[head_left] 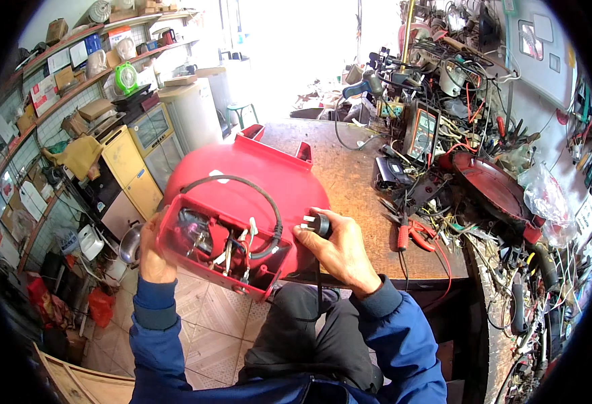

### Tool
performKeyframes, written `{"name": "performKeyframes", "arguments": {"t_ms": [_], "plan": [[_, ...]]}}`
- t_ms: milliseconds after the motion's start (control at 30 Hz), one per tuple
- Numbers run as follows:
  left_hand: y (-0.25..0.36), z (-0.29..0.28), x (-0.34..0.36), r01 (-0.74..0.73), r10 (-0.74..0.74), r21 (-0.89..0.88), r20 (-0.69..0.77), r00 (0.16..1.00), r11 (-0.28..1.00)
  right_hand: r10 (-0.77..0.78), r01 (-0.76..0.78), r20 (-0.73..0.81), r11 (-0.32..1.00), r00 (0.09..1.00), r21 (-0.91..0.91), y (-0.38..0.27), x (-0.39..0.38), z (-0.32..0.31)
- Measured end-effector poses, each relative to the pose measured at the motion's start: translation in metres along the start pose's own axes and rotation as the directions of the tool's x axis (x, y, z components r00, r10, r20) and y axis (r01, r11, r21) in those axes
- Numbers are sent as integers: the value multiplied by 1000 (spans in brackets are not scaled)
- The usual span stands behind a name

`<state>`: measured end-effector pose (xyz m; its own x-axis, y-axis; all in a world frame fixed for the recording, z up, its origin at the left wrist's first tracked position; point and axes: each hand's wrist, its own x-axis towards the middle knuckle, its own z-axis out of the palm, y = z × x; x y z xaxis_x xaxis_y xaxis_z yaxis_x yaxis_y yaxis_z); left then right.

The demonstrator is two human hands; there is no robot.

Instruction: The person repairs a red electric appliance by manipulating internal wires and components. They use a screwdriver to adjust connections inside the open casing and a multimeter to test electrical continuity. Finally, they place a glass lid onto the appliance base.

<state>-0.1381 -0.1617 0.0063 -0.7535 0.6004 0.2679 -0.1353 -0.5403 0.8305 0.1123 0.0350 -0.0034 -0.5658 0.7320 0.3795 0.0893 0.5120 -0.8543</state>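
Observation:
A large rounded red appliance (252,165) is tilted up at the table's near edge. Its open wiring compartment (218,252) faces me, with several wires, connectors and metal terminals inside. My left hand (156,252) grips the compartment's left side, its fingers partly hidden by the casing. Between the thumb and fingers of my right hand (342,250) is a black power plug (320,225), its metal prongs pointing left. A thick black cord (269,202) arcs across the red casing and enters the compartment. Below the right hand, more black cord hangs down.
The brown table (367,195) extends beyond the appliance. On its right lie red-handled pliers (422,237), a multimeter (422,131), and tangled cables with tools. A red round pan (488,185) rests on that pile. Loaded shelves (74,94) line the left wall.

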Motion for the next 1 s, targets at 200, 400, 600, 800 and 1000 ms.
{"name": "performKeyframes", "arguments": {"t_ms": [200, 400, 600, 800, 1000], "plan": [[28, 35, 12, -87, 91, 141, -19, 996, 986, -49, 28, 173, 993, 984, 119, -3, 23, -4], [47, 61, 27, -107, 81, 174, 149, 985, 979, -23, -76, 244, 919, 970, 388, -6, 35, -6], [59, 74, 12, -245, 122, 306, 370, 921, 920, 24, -139, 238, 867, 971, 479, -14, 23, -18], [67, 114, 4, -256, 80, 360, 437, 896, 897, 34, -153, 203, 780, 979, 607, -1, 22, -27], [74, 143, 7, -288, 99, 372, 453, 886, 883, 81, -189, 182, 668, 980, 720, 7, 38, -27]]}}
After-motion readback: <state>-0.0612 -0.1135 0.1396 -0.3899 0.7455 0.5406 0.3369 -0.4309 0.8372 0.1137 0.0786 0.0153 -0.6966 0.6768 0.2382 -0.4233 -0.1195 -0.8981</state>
